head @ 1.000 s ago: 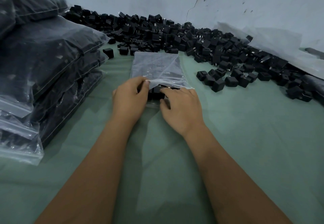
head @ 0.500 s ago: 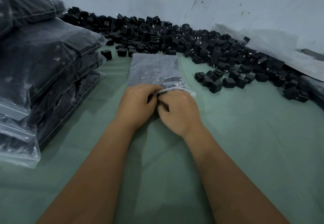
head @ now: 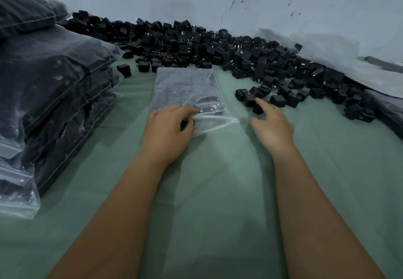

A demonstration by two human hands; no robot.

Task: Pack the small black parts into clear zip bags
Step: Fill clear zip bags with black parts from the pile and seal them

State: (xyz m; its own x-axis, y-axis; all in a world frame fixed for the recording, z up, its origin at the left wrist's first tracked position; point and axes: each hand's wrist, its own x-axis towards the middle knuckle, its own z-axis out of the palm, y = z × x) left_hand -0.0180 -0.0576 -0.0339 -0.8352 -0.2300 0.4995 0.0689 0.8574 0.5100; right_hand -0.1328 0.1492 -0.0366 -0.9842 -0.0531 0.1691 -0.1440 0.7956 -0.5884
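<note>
Right hand (head: 272, 126) left the zip bag (head: 185, 91); left hand (head: 168, 130) grips its mouth.

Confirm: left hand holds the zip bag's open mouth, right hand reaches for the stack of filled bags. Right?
Not quite. The head view shows the right hand reaching toward the loose black parts on its own side, not the stack. The left hand does hold the zip bag at its mouth.

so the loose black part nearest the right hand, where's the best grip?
Probably its two side faces, coming from above and the near side. The black part lies loose on the green cloth just beyond the right hand; neighbours crowd its far side.
</note>
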